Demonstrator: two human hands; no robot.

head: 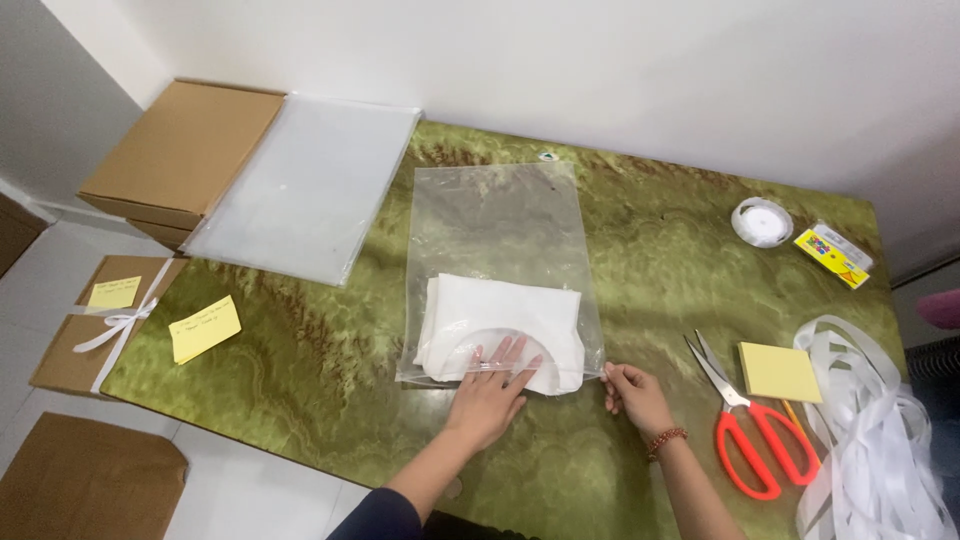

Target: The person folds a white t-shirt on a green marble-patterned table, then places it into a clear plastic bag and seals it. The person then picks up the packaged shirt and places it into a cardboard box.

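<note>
Both hands work the clear plastic bag (pixel 497 262) lying lengthwise toward the worktop's far edge: left hand (pixel 492 388) flat, fingers spread on the folded white cloth (pixel 505 322) inside; right hand (pixel 632 393) pinching the bag's near right corner.

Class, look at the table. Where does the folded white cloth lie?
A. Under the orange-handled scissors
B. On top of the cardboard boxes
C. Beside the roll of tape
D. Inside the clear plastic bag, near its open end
D: the folded white cloth shows through the clear plastic bag, at the end nearest the person, where the left hand presses on it and the right hand pinches the bag's corner.
</note>
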